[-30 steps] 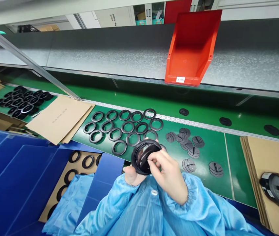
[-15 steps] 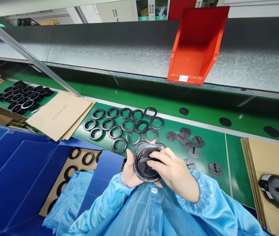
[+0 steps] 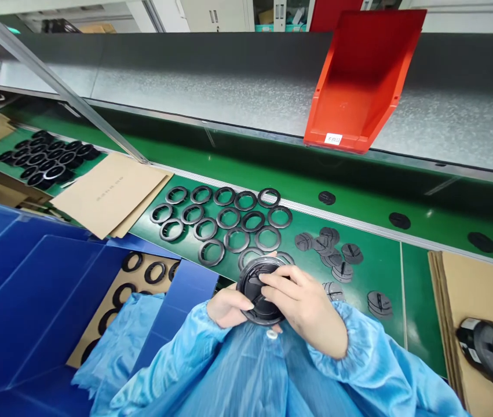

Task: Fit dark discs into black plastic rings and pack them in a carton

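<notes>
Just beyond the right hand (image 3: 302,304), black rings (image 3: 267,227)

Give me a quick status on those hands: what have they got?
Left hand and right hand both on a black ringed disc, right hand across its face. Loose black rings on the green bench just beyond.

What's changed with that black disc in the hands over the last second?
The black disc has dropped lower and turned flatter, toward the smock. The left hand grips its edge, the right hand's fingers lie across its top. The rings and red bin stayed put.
</notes>
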### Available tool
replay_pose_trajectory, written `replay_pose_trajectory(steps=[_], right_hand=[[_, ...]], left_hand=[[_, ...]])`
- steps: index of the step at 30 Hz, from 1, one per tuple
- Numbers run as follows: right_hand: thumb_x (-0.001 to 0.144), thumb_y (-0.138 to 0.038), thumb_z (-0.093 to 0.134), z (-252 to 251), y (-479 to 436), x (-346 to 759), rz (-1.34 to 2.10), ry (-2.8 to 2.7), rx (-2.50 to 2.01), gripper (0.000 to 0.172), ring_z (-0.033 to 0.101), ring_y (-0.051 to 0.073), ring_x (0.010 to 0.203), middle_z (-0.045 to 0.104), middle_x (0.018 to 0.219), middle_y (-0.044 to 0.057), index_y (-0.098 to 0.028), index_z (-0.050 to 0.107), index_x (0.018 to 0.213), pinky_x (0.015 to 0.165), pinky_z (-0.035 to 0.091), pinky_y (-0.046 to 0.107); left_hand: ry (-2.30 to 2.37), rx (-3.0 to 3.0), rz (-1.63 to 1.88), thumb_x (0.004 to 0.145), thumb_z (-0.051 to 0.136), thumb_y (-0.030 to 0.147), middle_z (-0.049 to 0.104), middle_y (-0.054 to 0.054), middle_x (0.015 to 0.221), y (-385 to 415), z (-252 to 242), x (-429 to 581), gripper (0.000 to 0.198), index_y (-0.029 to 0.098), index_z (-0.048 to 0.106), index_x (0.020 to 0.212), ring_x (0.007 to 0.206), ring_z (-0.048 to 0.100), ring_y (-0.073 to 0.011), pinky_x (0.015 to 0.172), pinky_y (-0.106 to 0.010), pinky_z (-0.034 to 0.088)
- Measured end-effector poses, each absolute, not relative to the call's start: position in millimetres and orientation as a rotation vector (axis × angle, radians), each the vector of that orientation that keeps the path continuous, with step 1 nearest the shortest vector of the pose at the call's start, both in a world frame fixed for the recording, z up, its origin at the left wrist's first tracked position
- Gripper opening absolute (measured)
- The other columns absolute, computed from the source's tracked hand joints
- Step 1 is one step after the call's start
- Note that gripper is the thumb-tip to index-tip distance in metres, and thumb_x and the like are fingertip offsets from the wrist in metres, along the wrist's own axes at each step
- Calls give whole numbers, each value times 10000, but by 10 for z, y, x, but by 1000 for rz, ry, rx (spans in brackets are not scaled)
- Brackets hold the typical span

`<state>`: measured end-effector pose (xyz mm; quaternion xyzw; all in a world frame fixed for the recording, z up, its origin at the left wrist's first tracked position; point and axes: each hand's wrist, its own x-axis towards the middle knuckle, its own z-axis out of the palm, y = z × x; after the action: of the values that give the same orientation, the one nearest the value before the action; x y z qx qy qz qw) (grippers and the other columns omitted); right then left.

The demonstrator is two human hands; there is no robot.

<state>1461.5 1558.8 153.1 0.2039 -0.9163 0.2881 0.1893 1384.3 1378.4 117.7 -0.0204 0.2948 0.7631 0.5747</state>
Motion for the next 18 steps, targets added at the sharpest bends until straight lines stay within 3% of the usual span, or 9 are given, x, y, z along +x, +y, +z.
replay_pose_trajectory(steps=[4,10,18], right_hand=[[1046,-219,421,1477,15574,14666,806,-2572,526,262,566,241,1057,696,1165,90,-127,661,1095,814,543,391],[1027,-161,452,1423,15544,14721,843,-2553,431,220,543,265,1125,671,1209,99,-123,651,1113,880,526,406],[1023,-169,475,1379,15500,14757,760,-2572,372,206,563,278,1125,667,1242,104,-118,649,1120,852,488,407]], left_hand=[[752,55,1718,741,599,84,722,-124,972,13730,1218,13833,440,146,671,1170,887,700,-294,795,-495,589],[811,-24,1781,765,632,69,730,-110,1031,13748,1323,13874,466,215,657,1208,825,718,-261,717,-429,623],[919,-108,1767,765,674,110,732,-110,981,13750,1312,13912,455,207,650,1209,789,694,-261,653,-448,619]])
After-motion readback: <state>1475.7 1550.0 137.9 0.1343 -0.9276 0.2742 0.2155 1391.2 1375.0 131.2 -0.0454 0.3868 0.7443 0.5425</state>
